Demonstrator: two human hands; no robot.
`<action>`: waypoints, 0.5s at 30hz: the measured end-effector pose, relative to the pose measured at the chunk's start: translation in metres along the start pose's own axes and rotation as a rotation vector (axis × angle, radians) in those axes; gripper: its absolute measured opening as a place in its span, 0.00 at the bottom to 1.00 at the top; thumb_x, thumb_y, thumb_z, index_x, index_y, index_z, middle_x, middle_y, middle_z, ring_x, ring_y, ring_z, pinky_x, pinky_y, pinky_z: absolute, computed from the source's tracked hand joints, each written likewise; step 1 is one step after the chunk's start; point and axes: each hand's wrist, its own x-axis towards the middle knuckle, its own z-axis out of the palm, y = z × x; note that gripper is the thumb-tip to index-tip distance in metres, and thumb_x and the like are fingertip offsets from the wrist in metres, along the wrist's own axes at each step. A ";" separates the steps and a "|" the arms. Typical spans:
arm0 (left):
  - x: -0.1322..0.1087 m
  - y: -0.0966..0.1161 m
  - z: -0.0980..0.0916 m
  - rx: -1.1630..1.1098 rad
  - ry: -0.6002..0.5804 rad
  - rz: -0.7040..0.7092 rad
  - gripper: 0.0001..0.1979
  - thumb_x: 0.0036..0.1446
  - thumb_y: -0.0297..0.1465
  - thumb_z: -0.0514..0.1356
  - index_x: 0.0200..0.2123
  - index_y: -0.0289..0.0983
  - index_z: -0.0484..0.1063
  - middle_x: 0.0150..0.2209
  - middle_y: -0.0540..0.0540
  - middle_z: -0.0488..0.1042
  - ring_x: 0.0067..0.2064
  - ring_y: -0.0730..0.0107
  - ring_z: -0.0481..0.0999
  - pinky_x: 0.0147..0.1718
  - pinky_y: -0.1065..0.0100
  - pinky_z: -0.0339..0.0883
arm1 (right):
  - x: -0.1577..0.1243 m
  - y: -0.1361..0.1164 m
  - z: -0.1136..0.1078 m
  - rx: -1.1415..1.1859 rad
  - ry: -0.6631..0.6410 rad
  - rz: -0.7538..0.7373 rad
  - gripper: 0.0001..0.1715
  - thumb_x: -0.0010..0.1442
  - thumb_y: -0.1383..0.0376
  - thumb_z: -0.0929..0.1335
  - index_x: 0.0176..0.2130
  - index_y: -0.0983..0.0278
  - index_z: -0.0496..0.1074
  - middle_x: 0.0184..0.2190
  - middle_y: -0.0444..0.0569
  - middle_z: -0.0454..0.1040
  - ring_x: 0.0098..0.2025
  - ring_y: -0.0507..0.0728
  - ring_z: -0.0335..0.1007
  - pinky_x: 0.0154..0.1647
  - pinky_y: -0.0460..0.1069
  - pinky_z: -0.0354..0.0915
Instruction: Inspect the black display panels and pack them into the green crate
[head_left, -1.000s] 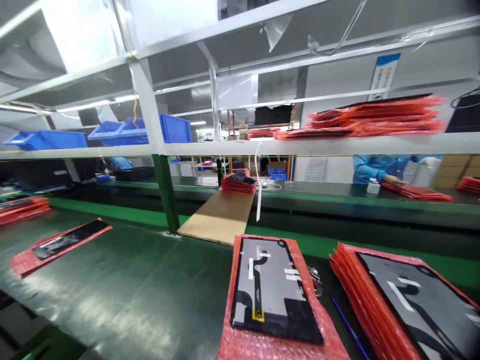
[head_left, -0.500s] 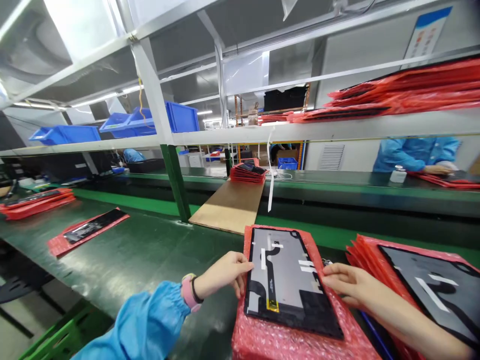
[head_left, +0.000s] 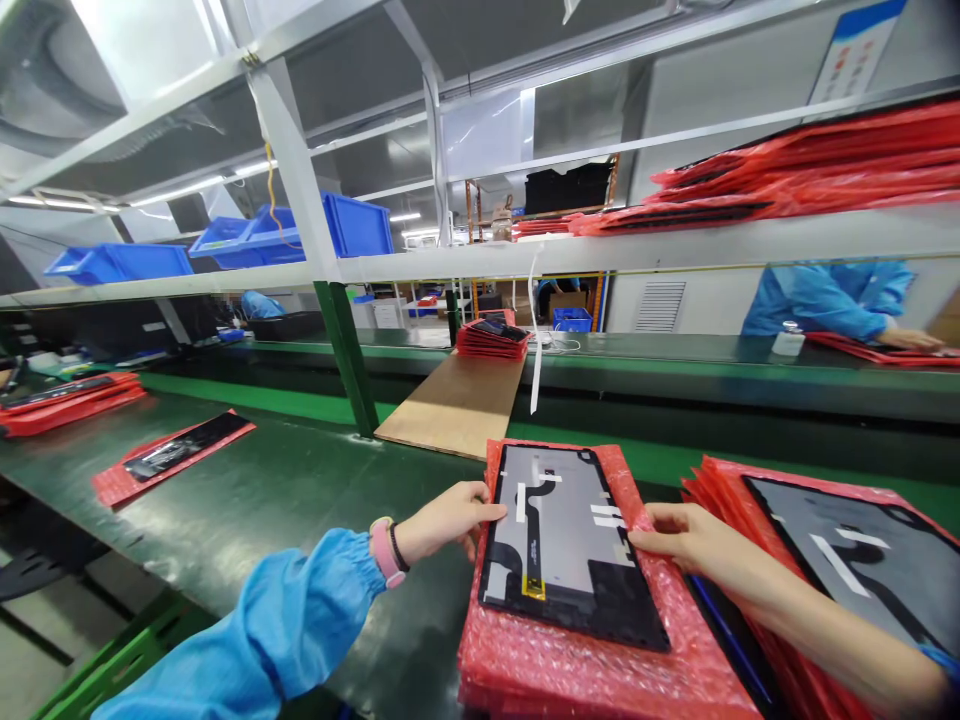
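A tablet screen panel (head_left: 577,545), grey-backed with a dark ribbon cable and white tape strips, lies on a stack of red bubble-wrap bags (head_left: 540,670) in front of me. My left hand (head_left: 457,515) grips the panel's left edge, its thumb on top and its fingers curled at the side, partly hidden. On the opposite edge, my right hand (head_left: 679,535) pinches the panel between thumb and fingers; whether bubble wrap is caught in that grip too is unclear. A second screen panel (head_left: 862,570) rests on another red stack under my right forearm.
A cardboard sheet (head_left: 450,410) reaches from the bench to a red stack (head_left: 491,335) beyond. On the left lies a dark panel on red wrap (head_left: 184,450). A green post (head_left: 345,360) holds up the shelf (head_left: 645,240). A co-worker's hand (head_left: 911,340) is at far right.
My right thumb and fingers have closed on the panel's right edge. The panel has shifted slightly left and up in view. The co-worker's hand has moved right.
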 end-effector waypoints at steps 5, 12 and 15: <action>0.000 0.005 -0.001 0.041 0.019 -0.014 0.19 0.42 0.42 0.66 0.28 0.36 0.61 0.19 0.53 0.70 0.18 0.75 0.70 0.15 0.74 0.64 | -0.005 -0.002 0.005 0.126 0.012 0.007 0.10 0.41 0.62 0.74 0.19 0.63 0.70 0.22 0.45 0.75 0.29 0.55 0.71 0.32 0.47 0.64; 0.002 0.013 -0.007 0.070 -0.021 -0.036 0.18 0.44 0.39 0.65 0.31 0.36 0.62 0.18 0.50 0.73 0.18 0.72 0.73 0.18 0.73 0.66 | -0.007 -0.004 -0.006 0.325 0.035 0.081 0.02 0.43 0.68 0.68 0.21 0.61 0.72 0.22 0.44 0.78 0.25 0.54 0.73 0.30 0.46 0.67; 0.005 0.015 -0.002 0.095 -0.032 -0.022 0.16 0.43 0.36 0.65 0.28 0.37 0.60 0.16 0.51 0.71 0.16 0.74 0.71 0.15 0.75 0.64 | -0.006 -0.005 -0.007 0.380 -0.008 0.109 0.05 0.47 0.65 0.68 0.24 0.63 0.75 0.24 0.48 0.79 0.28 0.57 0.75 0.36 0.50 0.70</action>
